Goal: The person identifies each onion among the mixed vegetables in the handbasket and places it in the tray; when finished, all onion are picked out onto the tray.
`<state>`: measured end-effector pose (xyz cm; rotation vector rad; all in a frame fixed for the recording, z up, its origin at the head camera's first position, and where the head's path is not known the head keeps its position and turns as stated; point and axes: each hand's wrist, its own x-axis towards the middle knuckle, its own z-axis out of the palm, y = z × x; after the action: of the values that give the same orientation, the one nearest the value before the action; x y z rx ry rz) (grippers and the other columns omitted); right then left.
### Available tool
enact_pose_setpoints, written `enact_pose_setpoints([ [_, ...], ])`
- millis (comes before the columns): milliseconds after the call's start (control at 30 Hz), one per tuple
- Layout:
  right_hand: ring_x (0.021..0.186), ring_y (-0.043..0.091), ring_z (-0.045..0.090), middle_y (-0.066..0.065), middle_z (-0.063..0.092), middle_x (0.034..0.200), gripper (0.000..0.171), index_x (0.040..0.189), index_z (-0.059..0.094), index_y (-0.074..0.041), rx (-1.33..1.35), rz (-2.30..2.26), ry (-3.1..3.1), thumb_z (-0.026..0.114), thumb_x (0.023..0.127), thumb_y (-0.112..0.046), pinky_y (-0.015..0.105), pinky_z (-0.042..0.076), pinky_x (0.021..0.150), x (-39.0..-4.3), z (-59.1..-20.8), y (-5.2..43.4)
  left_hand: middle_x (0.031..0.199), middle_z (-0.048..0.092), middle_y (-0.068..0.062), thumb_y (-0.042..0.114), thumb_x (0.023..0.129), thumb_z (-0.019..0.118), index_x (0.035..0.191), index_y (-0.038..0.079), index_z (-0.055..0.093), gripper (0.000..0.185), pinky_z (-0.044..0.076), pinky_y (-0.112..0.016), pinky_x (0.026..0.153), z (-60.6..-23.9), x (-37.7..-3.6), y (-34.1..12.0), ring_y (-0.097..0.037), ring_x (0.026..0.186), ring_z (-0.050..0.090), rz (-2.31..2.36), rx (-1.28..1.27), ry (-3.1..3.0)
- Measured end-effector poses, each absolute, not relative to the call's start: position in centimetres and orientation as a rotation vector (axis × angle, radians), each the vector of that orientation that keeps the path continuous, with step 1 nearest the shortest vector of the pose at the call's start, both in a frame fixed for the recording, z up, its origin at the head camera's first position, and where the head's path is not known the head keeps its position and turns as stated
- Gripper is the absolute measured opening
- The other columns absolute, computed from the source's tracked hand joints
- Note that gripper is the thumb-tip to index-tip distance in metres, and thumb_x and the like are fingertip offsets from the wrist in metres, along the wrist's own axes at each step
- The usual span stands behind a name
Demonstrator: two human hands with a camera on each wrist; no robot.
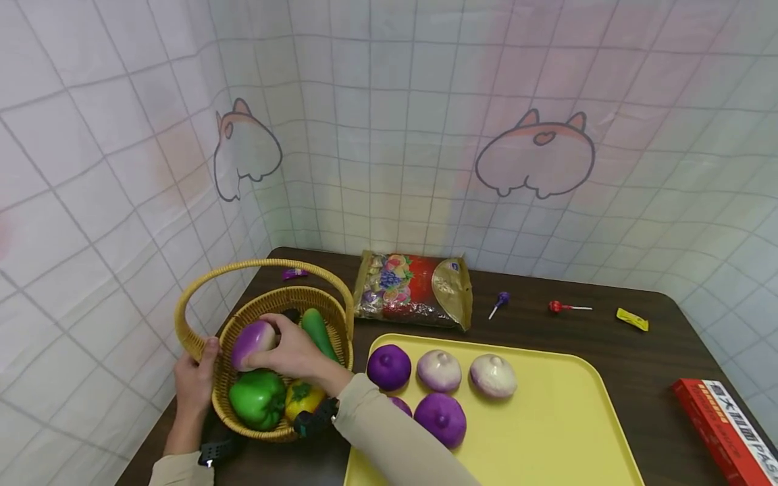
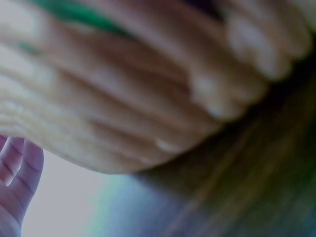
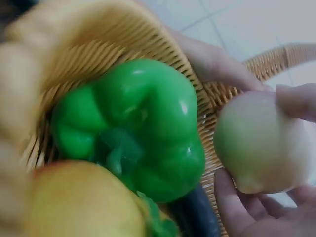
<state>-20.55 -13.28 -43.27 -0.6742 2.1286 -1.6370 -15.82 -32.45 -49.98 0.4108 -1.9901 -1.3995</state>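
Note:
A purple and white turnip (image 1: 251,343) is pinched between the thumb and fingers of my right hand (image 1: 290,349), above the left part of a wicker basket (image 1: 226,405). At the basket's left side, my left hand (image 1: 193,383) grips the edge by the foot of the arched handle (image 1: 265,263). Inside the basket are a green bell pepper (image 3: 143,123), a yellow-orange vegetable with a green leafy top (image 3: 84,202), a long green cucumber-like vegetable (image 1: 317,331) and a dark piece (image 3: 196,212), mostly hidden. The left wrist view is blurred by the close wicker (image 2: 98,98).
A yellow tray (image 1: 547,432) right of the basket bears several purple and white turnips (image 1: 439,370). Behind lie a candy bag (image 1: 413,290), two lollipops (image 1: 502,298) and small wrapped candies (image 1: 632,318). A red box (image 1: 723,432) lies at the right edge.

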Motion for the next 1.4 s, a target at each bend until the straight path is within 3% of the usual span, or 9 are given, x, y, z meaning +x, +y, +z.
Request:
enact_pose_setpoints([
  [333, 0.096, 0.002, 0.054, -0.005, 0.051, 0.124, 0.075, 0.143, 0.042, -0.029, -0.99, -1.485, 2.197, 0.079, 0.078, -0.034, 0.021, 0.049, 0.071, -18.4, -41.2, -10.7, 0.071, 0.054, 0.016, 0.02, 0.096, 0.059, 0.081, 0.012, 0.062, 0.017, 0.037, -0.015, 0.063, -50.1, -15.6, -32.9, -0.003, 0.065, 0.048, -1.362, 0.416, -2.014],
  [467, 0.094, 0.005, 0.052, -0.002, 0.044, 0.122, 0.075, 0.141, 0.044, -0.038, -1.01, -1.496, 2.214, 0.081, 0.076, -0.035, 0.023, 0.049, 0.071, -17.2, -40.8, -8.9, 0.07, 0.054, 0.015, 0.02, 0.096, 0.06, 0.08, 0.018, 0.062, 0.016, 0.037, -0.016, 0.063, -50.1, -15.7, -33.0, -0.004, 0.065, 0.047, -1.379, 0.418, -2.014],
  [633, 0.098, 0.006, 0.053, -0.002, 0.04, 0.126, 0.082, 0.142, 0.039, -0.041, -0.964, -1.554, 2.225, 0.083, 0.074, -0.034, 0.024, 0.048, 0.076, -15.9, -40.6, -6.1, 0.072, 0.053, 0.016, 0.02, 0.097, 0.059, 0.081, 0.017, 0.062, 0.016, 0.037, -0.016, 0.063, -50.1, -15.7, -33.0, -0.004, 0.065, 0.047, -1.378, 0.445, -2.022],
  [867, 0.102, 0.012, 0.056, 0.0, 0.043, 0.129, 0.08, 0.143, 0.037, -0.032, -0.911, -1.754, 2.213, 0.081, 0.077, -0.03, 0.029, 0.051, 0.08, -15.3, -40.9, -1.6, 0.071, 0.053, 0.015, 0.022, 0.097, 0.059, 0.08, 0.021, 0.061, 0.017, 0.036, -0.017, 0.063, -49.7, -15.8, -32.8, -0.004, 0.065, 0.046, -1.379, 0.42, -2.004],
  [1033, 0.105, 0.019, 0.06, 0.004, 0.047, 0.13, 0.075, 0.142, 0.041, -0.022, -0.828, -1.932, 2.084, 0.081, 0.078, -0.018, 0.034, 0.053, 0.082, -15.6, -41.8, 1.6, 0.071, 0.053, 0.016, 0.021, 0.097, 0.059, 0.08, 0.023, 0.061, 0.017, 0.036, -0.017, 0.063, -49.7, -15.9, -32.6, -0.004, 0.065, 0.045, -1.385, 0.407, -1.991],
  [1233, 0.11, 0.02, 0.056, 0.0, 0.047, 0.131, 0.078, 0.139, 0.045, -0.027, -0.743, -1.934, 2.217, 0.086, 0.074, -0.016, 0.036, 0.051, 0.086, -15.6, -42.8, 5.3, 0.072, 0.053, 0.016, 0.02, 0.097, 0.059, 0.081, 0.023, 0.062, 0.016, 0.036, -0.016, 0.063, -49.8, -15.9, -32.4, -0.004, 0.065, 0.046, -1.407, 0.403, -1.985],
  [1400, 0.112, 0.025, 0.053, 0.001, 0.046, 0.132, 0.078, 0.139, 0.047, -0.023, -0.7, -1.953, 2.285, 0.087, 0.073, -0.012, 0.037, 0.051, 0.086, -15.2, -43.4, 8.3, 0.072, 0.053, 0.016, 0.02, 0.097, 0.059, 0.082, 0.022, 0.061, 0.015, 0.037, -0.016, 0.062, -49.9, -16.0, -32.2, -0.004, 0.065, 0.046, -1.414, 0.401, -1.986],
])
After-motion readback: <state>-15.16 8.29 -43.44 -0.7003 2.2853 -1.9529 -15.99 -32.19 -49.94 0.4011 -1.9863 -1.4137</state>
